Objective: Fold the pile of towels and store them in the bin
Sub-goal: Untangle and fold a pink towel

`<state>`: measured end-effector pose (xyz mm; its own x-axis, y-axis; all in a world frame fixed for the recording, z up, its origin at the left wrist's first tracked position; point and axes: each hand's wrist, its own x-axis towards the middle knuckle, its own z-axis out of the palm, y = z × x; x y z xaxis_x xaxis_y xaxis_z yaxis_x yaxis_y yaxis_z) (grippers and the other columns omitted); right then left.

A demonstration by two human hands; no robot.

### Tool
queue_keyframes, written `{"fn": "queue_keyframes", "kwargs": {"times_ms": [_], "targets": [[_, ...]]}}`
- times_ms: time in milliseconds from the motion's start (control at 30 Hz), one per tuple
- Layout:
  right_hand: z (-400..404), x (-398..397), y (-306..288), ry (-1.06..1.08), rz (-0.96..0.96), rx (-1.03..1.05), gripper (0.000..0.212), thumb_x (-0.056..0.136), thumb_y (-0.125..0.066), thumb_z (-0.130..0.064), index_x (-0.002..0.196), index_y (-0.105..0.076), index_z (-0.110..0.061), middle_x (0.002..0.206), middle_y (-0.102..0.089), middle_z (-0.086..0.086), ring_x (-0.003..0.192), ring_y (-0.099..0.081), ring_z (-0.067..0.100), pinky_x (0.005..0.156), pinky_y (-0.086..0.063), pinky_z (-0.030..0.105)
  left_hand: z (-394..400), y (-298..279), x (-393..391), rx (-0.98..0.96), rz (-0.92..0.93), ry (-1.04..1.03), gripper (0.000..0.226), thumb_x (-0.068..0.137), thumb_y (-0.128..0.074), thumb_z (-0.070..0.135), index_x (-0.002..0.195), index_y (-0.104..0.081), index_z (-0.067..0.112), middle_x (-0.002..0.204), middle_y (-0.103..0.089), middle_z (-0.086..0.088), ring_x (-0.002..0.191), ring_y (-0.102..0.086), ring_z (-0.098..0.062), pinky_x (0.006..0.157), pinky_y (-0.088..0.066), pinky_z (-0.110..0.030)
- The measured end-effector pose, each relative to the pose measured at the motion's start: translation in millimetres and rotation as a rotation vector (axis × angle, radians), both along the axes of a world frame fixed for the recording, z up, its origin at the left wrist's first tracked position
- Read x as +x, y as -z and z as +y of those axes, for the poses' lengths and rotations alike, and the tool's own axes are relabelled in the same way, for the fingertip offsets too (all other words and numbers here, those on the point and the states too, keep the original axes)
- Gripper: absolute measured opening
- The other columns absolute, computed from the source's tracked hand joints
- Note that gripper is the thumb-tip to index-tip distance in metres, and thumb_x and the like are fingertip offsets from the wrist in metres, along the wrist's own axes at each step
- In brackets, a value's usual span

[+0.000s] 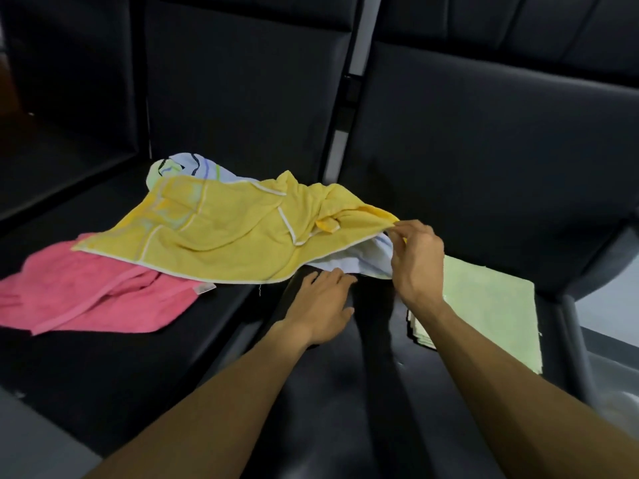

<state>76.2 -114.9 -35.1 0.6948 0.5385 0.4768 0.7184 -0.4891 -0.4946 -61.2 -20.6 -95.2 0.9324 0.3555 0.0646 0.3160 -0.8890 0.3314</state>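
A crumpled yellow towel [221,233] with white edging lies across the middle of the black seats. My right hand [416,257] pinches its right corner and lifts it. Under it lies a white towel [349,262] with coloured stripes, which also shows behind the yellow one. My left hand [321,302] reaches flat toward the white towel's near edge, fingers straight. A pink towel [93,295] lies spread out at the left. A folded pale green towel [484,305] rests on the right seat. No bin is in view.
The towels lie on black padded seats [484,150] with upright backrests behind. A gap with a grey metal strip [340,143] divides the two seats. Pale floor [608,316] shows at the right edge.
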Motion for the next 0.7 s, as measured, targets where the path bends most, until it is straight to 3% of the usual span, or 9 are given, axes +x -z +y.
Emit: {"fn": "queue_keyframes", "kwargs": {"times_ms": [100, 200, 233, 267, 333, 367, 467, 533, 700], "targets": [[5.8, -16.9, -17.0, -0.028, 0.237, 0.181, 0.019, 0.095, -0.06, -0.002, 0.089, -0.076, -0.008, 0.089, -0.072, 0.003, 0.077, -0.065, 0.016, 0.067, -0.046, 0.023, 1.0, -10.8, 1.3, -0.327, -0.261, -0.249, 0.07, 0.095, -0.065, 0.023, 0.15, -0.022, 0.022, 0.128, -0.06, -0.007, 0.114, -0.061, -0.026, 0.095, -0.051, -0.044], [12.4, -35.2, -22.6, -0.233, 0.578, 0.14, 0.027, 0.091, -0.054, 0.009, 0.082, -0.072, -0.01, 0.075, -0.07, 0.001, 0.066, -0.066, 0.01, 0.062, -0.055, 0.024, 2.2, -16.3, 0.9, -0.546, -0.385, -0.303, 0.104, 0.09, -0.071, 0.015, 0.153, 0.006, 0.048, 0.107, -0.068, -0.004, 0.089, -0.069, -0.02, 0.077, -0.058, -0.04], [14.2, -40.7, -21.4, -0.323, 0.67, 0.077, 0.027, 0.09, -0.052, 0.011, 0.086, -0.07, -0.008, 0.073, -0.069, 0.003, 0.063, -0.065, 0.008, 0.061, -0.054, 0.024, 2.3, -16.8, 0.0, -0.588, -0.399, -0.296, 0.1, 0.091, -0.068, 0.015, 0.153, 0.0, 0.052, 0.108, -0.068, -0.001, 0.087, -0.068, -0.019, 0.077, -0.058, -0.04], [15.7, -45.0, -18.7, -0.388, 0.723, 0.009, 0.026, 0.089, -0.05, 0.011, 0.089, -0.068, -0.008, 0.071, -0.067, 0.004, 0.062, -0.063, 0.009, 0.059, -0.054, 0.024, 5.3, -14.7, -0.4, -0.596, -0.399, -0.294, 0.082, 0.094, -0.063, 0.017, 0.152, -0.018, 0.05, 0.111, -0.068, 0.002, 0.09, -0.068, -0.018, 0.08, -0.058, -0.041], [19.6, -48.8, -9.5, -0.379, 0.689, -0.046, 0.024, 0.088, -0.05, 0.006, 0.089, -0.065, -0.012, 0.073, -0.067, 0.008, 0.064, -0.061, 0.012, 0.058, -0.051, 0.024, 13.5, -13.1, -4.7, -0.547, -0.402, -0.388, 0.037, 0.098, -0.053, 0.018, 0.131, -0.057, 0.033, 0.11, -0.07, 0.0, 0.097, -0.066, -0.022, 0.086, -0.055, -0.042], [20.8, -46.8, -4.5, -0.314, 0.62, -0.045, 0.022, 0.088, -0.051, 0.004, 0.089, -0.063, -0.014, 0.077, -0.067, 0.007, 0.069, -0.061, 0.013, 0.06, -0.049, 0.023, 18.0, -12.6, -7.9, -0.538, -0.431, -0.495, 0.03, 0.098, -0.048, 0.014, 0.121, -0.064, 0.025, 0.11, -0.07, -0.003, 0.1, -0.065, -0.025, 0.087, -0.053, -0.038], [22.6, -33.0, 11.5, -0.143, 0.387, -0.157, 0.019, 0.091, -0.055, -0.003, 0.106, -0.061, -0.012, 0.11, -0.057, 0.006, 0.102, -0.056, 0.022, 0.077, -0.044, 0.026, 33.5, -17.3, -20.5, -0.674, -0.646, -0.773, 0.025, 0.095, -0.042, 0.003, 0.102, -0.063, 0.014, 0.1, -0.067, -0.004, 0.094, -0.061, -0.025, 0.077, -0.042, -0.029], [22.9, -26.6, 22.6, -0.13, 0.338, -0.286, 0.027, 0.095, -0.057, -0.012, 0.122, -0.056, -0.01, 0.133, -0.043, 0.011, 0.123, -0.042, 0.029, 0.093, -0.037, 0.032, 41.4, -22.6, -27.8, -0.711, -0.679, -0.795, 0.023, 0.094, -0.041, 0.001, 0.098, -0.059, 0.013, 0.093, -0.064, -0.002, 0.089, -0.058, -0.023, 0.073, -0.041, -0.03], [24.7, -19.8, 42.0, -0.091, 0.296, -0.382, 0.065, 0.092, -0.064, -0.018, 0.147, -0.032, -0.007, 0.149, -0.034, 0.014, 0.141, -0.027, 0.034, 0.105, -0.036, 0.041, 46.9, -20.5, -29.5, -0.774, -0.748, -0.793, 0.034, 0.095, -0.04, -0.002, 0.106, -0.057, 0.026, 0.097, -0.062, 0.014, 0.099, -0.058, -0.016, 0.086, -0.043, -0.028]]}}
